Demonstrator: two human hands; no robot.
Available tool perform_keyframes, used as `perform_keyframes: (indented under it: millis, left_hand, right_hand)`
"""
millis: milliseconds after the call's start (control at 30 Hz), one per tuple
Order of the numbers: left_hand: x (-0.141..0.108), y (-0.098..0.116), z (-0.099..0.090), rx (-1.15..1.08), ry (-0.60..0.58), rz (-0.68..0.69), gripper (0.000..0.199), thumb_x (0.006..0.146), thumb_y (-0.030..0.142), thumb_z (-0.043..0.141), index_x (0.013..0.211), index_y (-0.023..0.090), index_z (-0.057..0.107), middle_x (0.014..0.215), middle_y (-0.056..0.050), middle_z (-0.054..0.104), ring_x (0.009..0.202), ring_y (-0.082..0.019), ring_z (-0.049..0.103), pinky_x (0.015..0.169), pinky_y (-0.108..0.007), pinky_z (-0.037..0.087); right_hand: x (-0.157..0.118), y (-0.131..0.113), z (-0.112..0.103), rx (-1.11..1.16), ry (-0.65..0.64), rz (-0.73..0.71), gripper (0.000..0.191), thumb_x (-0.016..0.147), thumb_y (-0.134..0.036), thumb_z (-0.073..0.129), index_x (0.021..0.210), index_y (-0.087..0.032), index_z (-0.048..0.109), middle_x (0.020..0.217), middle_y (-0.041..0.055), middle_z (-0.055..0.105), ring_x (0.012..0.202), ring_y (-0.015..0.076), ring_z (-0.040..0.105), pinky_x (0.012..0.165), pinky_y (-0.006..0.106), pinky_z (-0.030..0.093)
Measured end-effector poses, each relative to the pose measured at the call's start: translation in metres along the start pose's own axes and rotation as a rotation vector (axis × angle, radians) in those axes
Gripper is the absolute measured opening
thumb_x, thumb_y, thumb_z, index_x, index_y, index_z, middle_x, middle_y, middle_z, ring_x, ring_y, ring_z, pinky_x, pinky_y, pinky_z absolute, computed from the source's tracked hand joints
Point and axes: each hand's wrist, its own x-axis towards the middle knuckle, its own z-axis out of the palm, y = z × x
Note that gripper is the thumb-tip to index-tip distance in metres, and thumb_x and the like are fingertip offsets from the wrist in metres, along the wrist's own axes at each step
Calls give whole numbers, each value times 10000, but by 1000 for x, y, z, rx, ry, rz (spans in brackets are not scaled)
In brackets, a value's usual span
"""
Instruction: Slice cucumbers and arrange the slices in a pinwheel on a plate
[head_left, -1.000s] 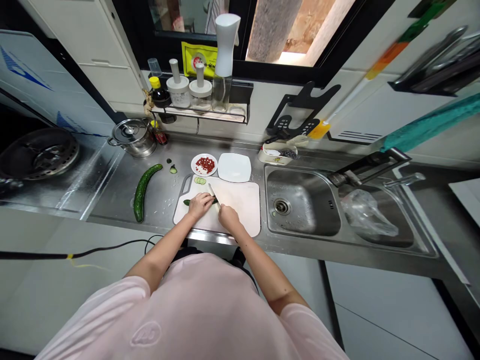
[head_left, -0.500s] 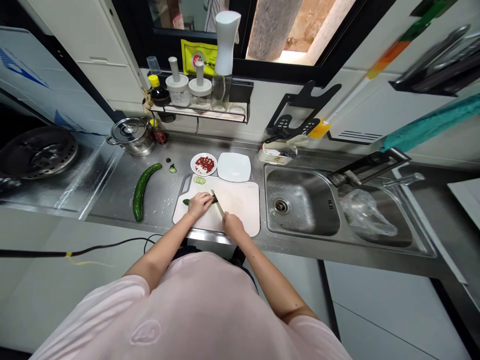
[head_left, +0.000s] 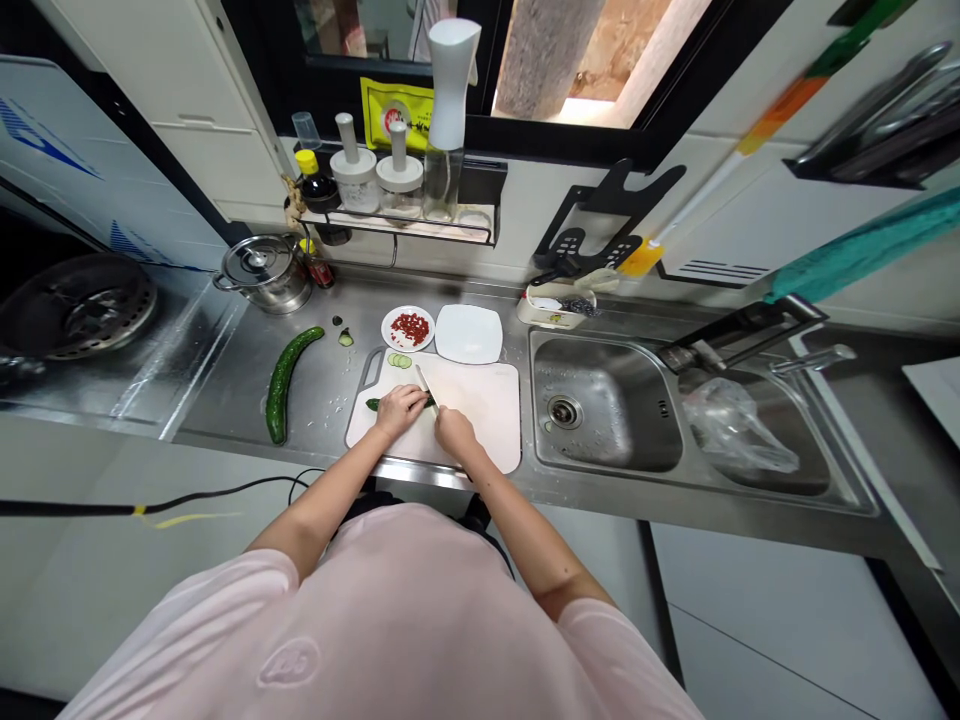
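Note:
On the white cutting board (head_left: 487, 410), my left hand (head_left: 400, 409) is closed on a dark green cucumber piece (head_left: 372, 404), whose left end sticks out past my fingers. My right hand (head_left: 454, 434) grips a knife (head_left: 426, 382); its blade slants up and to the left, against the cucumber's right end beside my left fingertips. A few pale cucumber slices (head_left: 399, 360) lie at the board's upper left. Behind the board are a round plate of chopped red pieces (head_left: 409, 329) and a white square plate (head_left: 469, 334). A whole cucumber (head_left: 282, 385) rests left of the board.
Small green scraps (head_left: 345, 338) lie on the steel counter (head_left: 225, 370). A lidded pot (head_left: 266, 272) stands at the back left. To the right is a double sink (head_left: 607, 400) with a plastic bag (head_left: 739, 425). A shelf (head_left: 420, 228) of jars and bottles hangs above.
My right hand and the knife have shifted slightly left and up, closer to my left hand. My left hand has stayed in place on the cucumber.

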Motion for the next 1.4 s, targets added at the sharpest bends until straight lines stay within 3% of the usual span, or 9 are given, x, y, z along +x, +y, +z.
perform_keyframes:
  millis: [233, 500, 900, 1400]
  left_hand:
    - [0, 0, 0, -1, 3, -2, 227, 897, 324, 479, 945, 253, 690, 978, -33, 659, 888, -156, 565, 766, -280, 430]
    - [0, -2, 1, -14, -7, -18, 226, 893, 340, 486, 936, 256, 692, 962, -30, 660, 894, -153, 570, 756, -272, 437]
    - [1, -1, 1, -16, -7, -10, 225, 896, 330, 479, 943, 255, 686, 978, -28, 663, 898, -157, 573, 773, -282, 437]
    - [0, -2, 1, -4, 0, -7, 200, 885, 307, 499, 949, 259, 683, 991, -22, 661, 907, -160, 574, 776, -281, 438]
  right_hand:
    - [2, -3, -1, 4, 4, 21, 269, 917, -156, 341, 1102, -126, 534, 1009, 135, 646, 942, 203, 617, 762, 265, 424]
    - [-13, 11, 7, -7, -2, 4, 243, 914, -173, 352, 1056, -126, 543, 962, 141, 652, 910, 221, 628, 736, 272, 424]
    - [8, 5, 12, -3, 6, -1, 250, 905, -159, 358, 1064, -126, 549, 976, 139, 654, 905, 210, 631, 736, 268, 434]
    - [8, 2, 9, 11, 14, 14, 267, 881, -140, 372, 1078, -127, 552, 1019, 137, 642, 943, 200, 616, 754, 262, 433]
